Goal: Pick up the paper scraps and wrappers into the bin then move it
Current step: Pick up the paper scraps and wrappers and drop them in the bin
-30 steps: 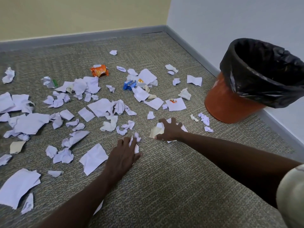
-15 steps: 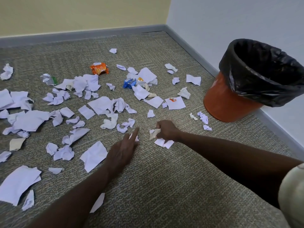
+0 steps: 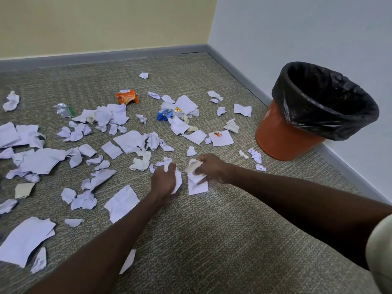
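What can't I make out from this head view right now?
- Bin interior: the black liner and viewing angle hide whether anything is inside.
- Left hand palm side: hidden by the hand's back; how many paper scraps it grips is unclear.
- Right hand grips white paper; piece count unclear.
- Scraps at the left edge are cut off.

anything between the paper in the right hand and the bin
Nothing visible blocks it. Between the right hand with its paper scraps and the bin lie only small scraps flat on the carpet; the bin's mouth is open.
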A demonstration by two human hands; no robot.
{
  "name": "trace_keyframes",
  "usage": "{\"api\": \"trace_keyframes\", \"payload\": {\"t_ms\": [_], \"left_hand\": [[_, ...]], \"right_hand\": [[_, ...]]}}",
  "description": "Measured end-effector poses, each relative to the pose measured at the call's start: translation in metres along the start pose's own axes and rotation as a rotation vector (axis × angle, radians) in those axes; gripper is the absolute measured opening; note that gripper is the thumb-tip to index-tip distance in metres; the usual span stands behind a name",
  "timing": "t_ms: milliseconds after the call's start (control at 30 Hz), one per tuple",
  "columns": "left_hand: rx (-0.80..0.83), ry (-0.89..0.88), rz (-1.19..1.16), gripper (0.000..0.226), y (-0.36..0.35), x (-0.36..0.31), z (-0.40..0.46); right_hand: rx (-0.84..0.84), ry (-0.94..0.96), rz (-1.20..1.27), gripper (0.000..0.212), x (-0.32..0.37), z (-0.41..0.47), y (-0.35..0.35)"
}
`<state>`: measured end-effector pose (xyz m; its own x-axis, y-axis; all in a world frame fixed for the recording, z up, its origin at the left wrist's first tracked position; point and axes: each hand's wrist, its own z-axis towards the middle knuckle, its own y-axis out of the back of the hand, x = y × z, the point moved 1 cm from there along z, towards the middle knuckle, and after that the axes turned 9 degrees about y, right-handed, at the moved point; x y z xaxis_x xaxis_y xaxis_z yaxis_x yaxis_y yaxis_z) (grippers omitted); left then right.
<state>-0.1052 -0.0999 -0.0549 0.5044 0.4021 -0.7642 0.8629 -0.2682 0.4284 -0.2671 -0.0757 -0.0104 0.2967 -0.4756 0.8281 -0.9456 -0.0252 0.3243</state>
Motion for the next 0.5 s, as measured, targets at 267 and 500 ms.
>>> {"api": "trace_keyframes", "payload": {"t_ms": [267,500], "left_hand": [[-0.115,0.108,-0.434,0.051,0.013,-0.040,-0.005],[-0.243,-0.007,-0.363,0.049,0.035,-0.050,-0.023]], "right_hand": [[-0.107,0.054,0.296,0.019,0.049,-0.006,-0.034],[-0.181,0.038,0.347,0.017,0.070,-0.013,-0.056]]}}
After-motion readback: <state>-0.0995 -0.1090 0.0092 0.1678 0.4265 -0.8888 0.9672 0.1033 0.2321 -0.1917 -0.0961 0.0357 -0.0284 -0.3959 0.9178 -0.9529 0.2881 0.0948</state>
